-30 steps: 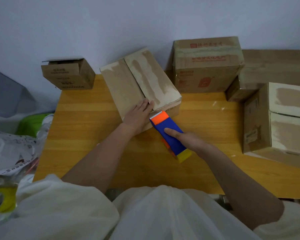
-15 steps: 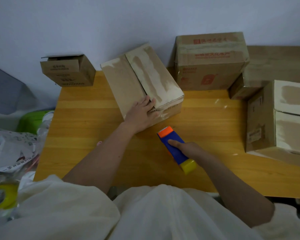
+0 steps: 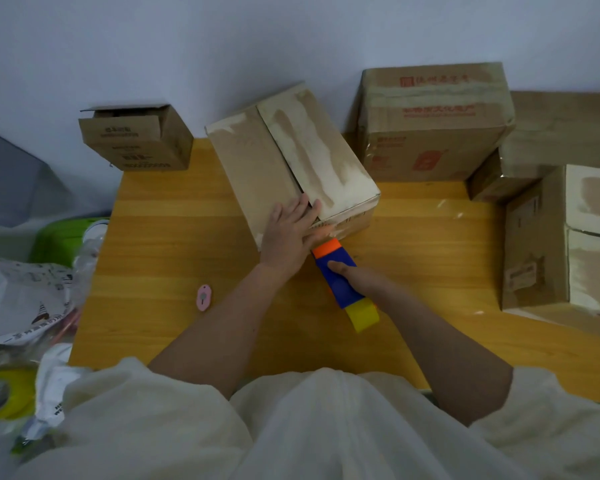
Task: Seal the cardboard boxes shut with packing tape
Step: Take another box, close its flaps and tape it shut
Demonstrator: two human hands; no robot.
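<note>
A cardboard box with closed flaps lies at an angle in the middle of the yellow wooden table. My left hand presses flat on its near end, fingers straight across the centre seam. My right hand grips a blue tape dispenser with an orange head and yellow tail. The orange head touches the box's near side, just below my left fingers. Any tape strip there is too faint to make out.
A small open box stands at the back left. A taped box and further boxes crowd the back right. A pink oval cutter lies on the table. Plastic bags and a yellow tape roll sit off the left edge.
My right hand moved the dispenser forward until its orange head met the box's near side. My left hand stayed on the box end. The pink cutter came into view.
</note>
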